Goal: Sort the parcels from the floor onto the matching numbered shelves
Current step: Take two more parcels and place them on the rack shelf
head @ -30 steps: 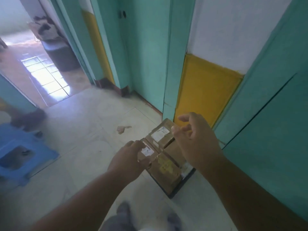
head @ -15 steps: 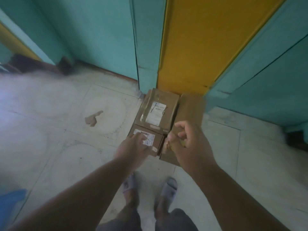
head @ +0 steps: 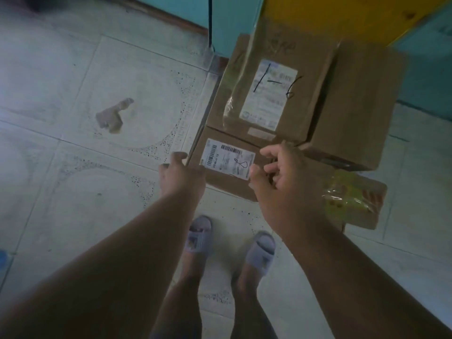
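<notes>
The left hand (head: 181,173) touches with curled fingers the left edge of the small brown cardboard parcel (head: 227,167) on the pale tiled floor (head: 73,192), while the right hand (head: 278,177) hovers above it with loosely curled, empty fingers, with bare floor on the left.

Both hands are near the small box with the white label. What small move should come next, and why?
Probably close both hands on the small box and lift it. The left hand is at its left edge, the right hand hovers over its right side with loosely curled fingers, holding nothing, and the box lies nearest the feet.
</notes>
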